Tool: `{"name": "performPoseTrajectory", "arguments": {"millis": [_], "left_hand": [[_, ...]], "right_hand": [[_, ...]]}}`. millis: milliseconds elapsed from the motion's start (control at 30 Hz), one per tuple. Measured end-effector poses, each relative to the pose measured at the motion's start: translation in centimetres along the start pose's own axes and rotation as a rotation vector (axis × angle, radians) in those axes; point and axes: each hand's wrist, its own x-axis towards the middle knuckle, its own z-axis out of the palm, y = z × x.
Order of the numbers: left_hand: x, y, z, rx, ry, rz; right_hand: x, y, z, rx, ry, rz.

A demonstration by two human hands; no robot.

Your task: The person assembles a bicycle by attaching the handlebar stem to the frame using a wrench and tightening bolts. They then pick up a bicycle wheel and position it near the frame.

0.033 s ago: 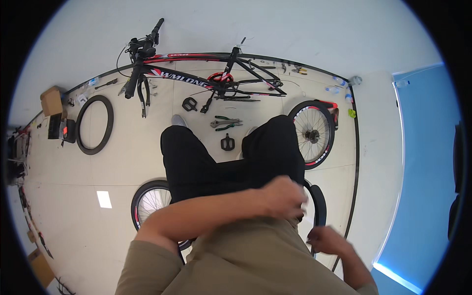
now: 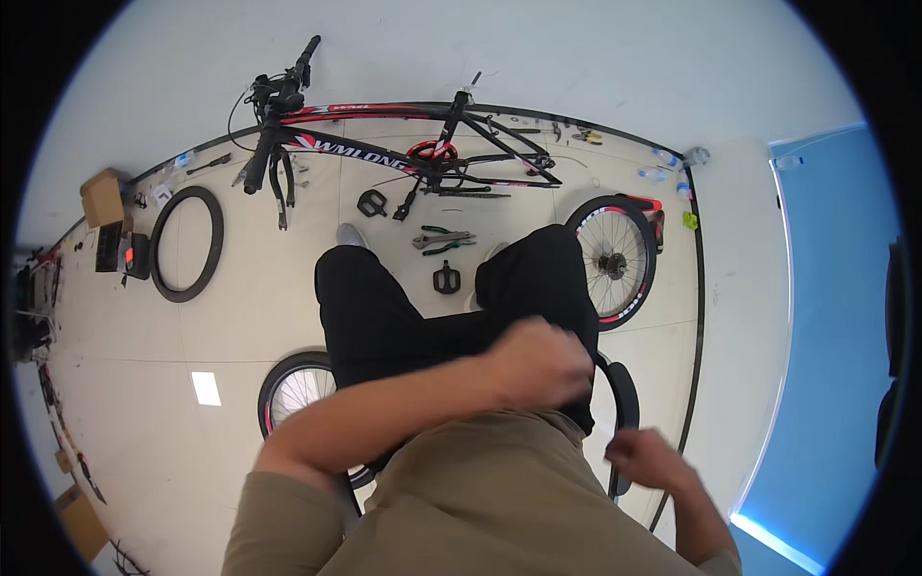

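Bent across my lap, my left arm ends in my left hand [image 2: 543, 365], a closed fist above the right thigh. Its fingers are turned out of sight, so anything inside them is hidden. My right hand [image 2: 645, 457] is lower and further right, its fingers curled, with a black curved padded part [image 2: 623, 398] just beyond it. Whatever it may grip does not show. On the floor between my feet lie an adjustable wrench [image 2: 444, 241], green-handled pliers [image 2: 448, 248] and a black bicycle pedal [image 2: 447, 278].
A black and red bicycle frame [image 2: 360, 152] with handlebar and fork leans along the wall. Wheels stand at my right [image 2: 612, 264] and left [image 2: 298, 389]. A loose tyre [image 2: 213, 245], an open cardboard box [image 2: 103, 199], another pedal [image 2: 372, 204] and plastic bottles [image 2: 653, 175] lie around.
My left fist has shifted slightly up and to the left. My right hand has risen a little. The things on the floor stay where they were.
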Motion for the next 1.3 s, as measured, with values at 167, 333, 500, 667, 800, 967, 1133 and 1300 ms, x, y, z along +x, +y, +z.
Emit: {"name": "performPoseTrajectory", "arguments": {"millis": [167, 333, 500, 667, 800, 967, 1133, 1300], "left_hand": [[-5.6, -7.7, -17.8, 0.421, 0.696, -0.517], [-15.4, -12.0, -23.4, 0.364, 0.702, -0.945], [-16.6, -16.6, -11.2, 0.274, 0.326, -1.287], [-13.4, -17.5, -11.1, 0.595, 0.237, -1.084], [-13.9, -18.2, -12.2, 0.554, 0.208, -0.965], [-13.9, -18.6, -13.0, 0.409, 0.288, -0.991], [-13.5, -20.0, -13.8, 0.273, 0.259, -1.011], [-13.6, -20.1, -14.2, 0.217, 0.214, -1.029]], "right_hand": [[4.6, -6.5, -7.4, 0.189, 0.2, -0.37], [17.7, -15.0, -10.6, -0.013, 0.068, -0.762], [38.1, -18.0, -7.0, -0.254, 0.129, -0.675], [51.8, -19.0, -4.3, -0.469, -0.079, -0.363], [58.4, -20.0, -1.3, -0.34, -0.023, -0.305], [64.4, -20.2, 1.6, -0.418, 0.023, -0.242], [69.6, -16.6, 3.5, -0.514, 0.232, -0.236], [71.0, -15.9, 3.3, -0.773, 0.332, -0.294]]}}
